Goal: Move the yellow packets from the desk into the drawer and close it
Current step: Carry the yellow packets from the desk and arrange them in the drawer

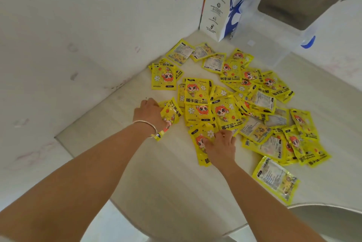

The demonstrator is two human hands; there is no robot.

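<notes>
Several yellow hand-warmer packets (231, 93) lie scattered and overlapping across the pale desk (166, 179), some face up, some showing their printed backs. My left hand (149, 113) grips a small bunch of packets (171, 112) at the pile's left edge, fingers curled round them. My right hand (220, 147) lies on a packet (201, 140) at the pile's near side, its fingers bent and pinching at that packet's edge. No drawer is in view.
White walls meet in the corner behind the pile. A white and blue paper bag (225, 7) and a clear plastic box (260, 46) stand at the back. One packet (276, 179) lies apart near the desk's front right edge. A grey chair rim (323, 214) shows below.
</notes>
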